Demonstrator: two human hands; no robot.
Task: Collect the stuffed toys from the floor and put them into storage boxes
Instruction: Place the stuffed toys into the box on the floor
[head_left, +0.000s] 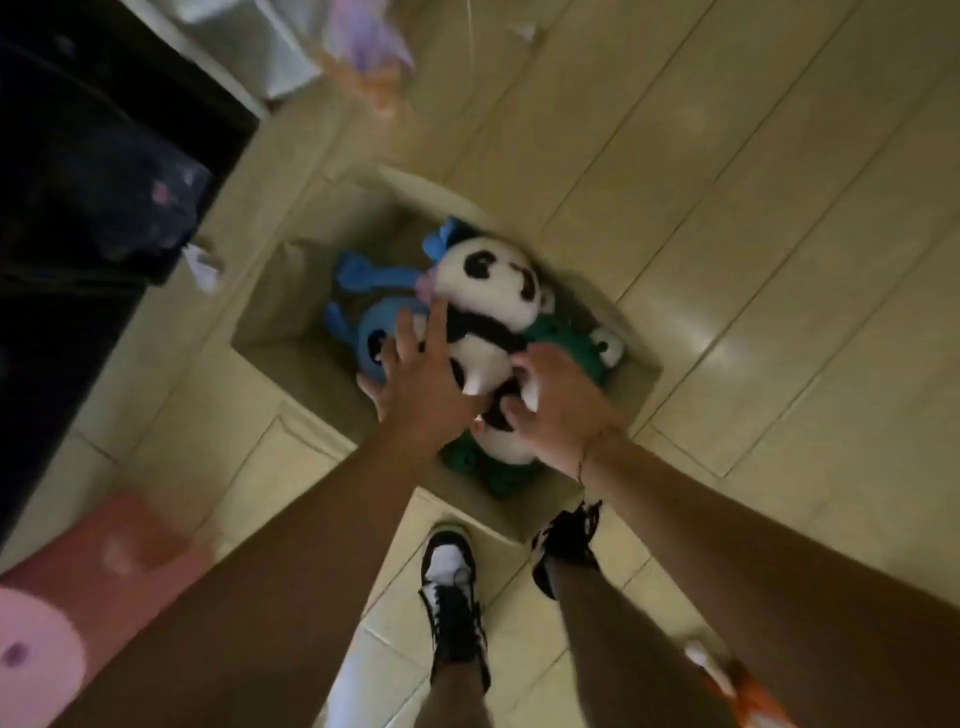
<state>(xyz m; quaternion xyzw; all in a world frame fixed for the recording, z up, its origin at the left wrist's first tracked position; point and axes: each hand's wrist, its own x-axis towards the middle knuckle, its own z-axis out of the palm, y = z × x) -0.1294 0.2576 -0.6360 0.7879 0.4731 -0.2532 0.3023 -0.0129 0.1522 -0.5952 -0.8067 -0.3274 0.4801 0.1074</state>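
Head view, looking straight down past both arms. Cardboard box (270, 306) on tiled floor (779, 260), flaps open. Panda (488, 291) lying on top of the pile inside, head away from the hands, body under them. Left hand (421, 379) flat on the panda's side, fingers straight and spread, pressing rather than gripping. Right hand (556, 410) curled onto the panda's lower body, fingertips pinching into the plush. Blue toy (363, 332) just beyond and under the left hand, inside the box. Green frog (597, 348) just past the right hand, partly under the panda, also inside. Two shoes (452, 571) on the floor directly below the wrists.

Step in hand, by the look of it: seating the panda into the box. Still riding high on the pile.

Next move likely needs: push down until settled, let go with the right hand, pull both clear. Purple toy (363, 41) lying far beyond both hands, blurred, probably next pickup. Motion blur throughout, fine detail unreliable.
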